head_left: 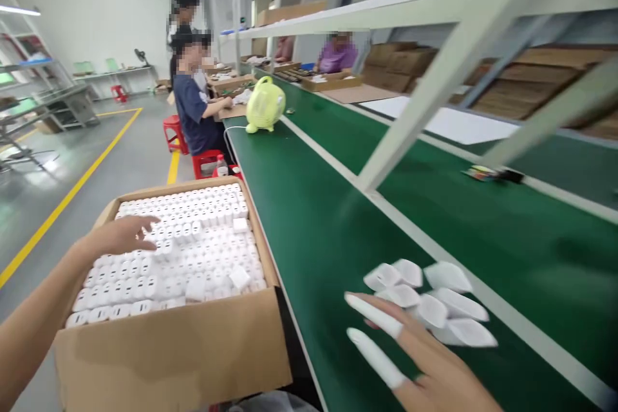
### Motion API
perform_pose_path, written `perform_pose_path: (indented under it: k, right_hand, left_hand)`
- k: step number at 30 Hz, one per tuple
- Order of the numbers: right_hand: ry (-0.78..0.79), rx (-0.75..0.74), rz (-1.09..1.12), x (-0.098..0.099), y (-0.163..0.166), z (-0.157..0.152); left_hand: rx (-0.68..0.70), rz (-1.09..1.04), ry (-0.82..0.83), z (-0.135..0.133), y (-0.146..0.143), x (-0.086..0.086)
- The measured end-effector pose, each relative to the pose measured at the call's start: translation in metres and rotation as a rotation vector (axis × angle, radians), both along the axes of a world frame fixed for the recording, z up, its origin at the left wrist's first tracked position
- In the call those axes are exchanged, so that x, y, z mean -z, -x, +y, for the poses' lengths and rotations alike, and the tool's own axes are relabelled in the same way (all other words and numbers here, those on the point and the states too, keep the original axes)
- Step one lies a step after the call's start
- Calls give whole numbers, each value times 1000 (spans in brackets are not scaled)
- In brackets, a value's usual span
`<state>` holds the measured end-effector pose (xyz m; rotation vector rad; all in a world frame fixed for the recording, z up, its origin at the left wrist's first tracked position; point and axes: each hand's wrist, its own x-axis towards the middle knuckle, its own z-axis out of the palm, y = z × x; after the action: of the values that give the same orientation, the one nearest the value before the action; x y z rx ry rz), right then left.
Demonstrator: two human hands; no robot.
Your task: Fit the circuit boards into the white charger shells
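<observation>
My left hand (123, 235) reaches over the cardboard box (178, 354), its fingers apart above the rows of white charger adapters (135, 290). Whether the fingertips touch an adapter I cannot tell. Two fingers of my right hand (410, 347) wear white finger cots (374, 315); they are stretched out and apart, with nothing between them. Just beyond that hand, several white plastic pieces (449, 306), which look like adapters, lie in a loose group on the green work surface (309, 206). A few adapters in the box lie loose on top, one tilted (240, 278).
A pale green fan (265, 106) stands farther along the bench edge. A slanting white post (425, 96) rises from the bench to a shelf (386, 9). A seated co-worker (193, 96) works beyond the box near red stools (174, 132). Cardboard stacks (545, 80) line the right.
</observation>
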<state>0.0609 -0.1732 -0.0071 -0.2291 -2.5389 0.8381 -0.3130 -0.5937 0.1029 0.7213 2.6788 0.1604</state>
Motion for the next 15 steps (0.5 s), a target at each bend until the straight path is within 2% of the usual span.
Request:
perform_pose_path:
  k: [3,5,9,11,15]
  right_hand:
    - [6,-278,-179,-13,93,-58]
    - [-36,-364,-375,-14,141,-91]
    - [-222,-352,-727,-2,201,-139]
    - [-247,-380,-761,7,215,-155]
    - [-242,-538,-739,14,231,-183]
  left_hand:
    - [-117,-18,146,-69,-34,36]
    - [-130,-8,144,-89,-56,53]
    - [-87,19,83,-84,-83,78]
    - [-31,34,68,-75,-89,88]
    - [102,62,44,-71,-90,101]
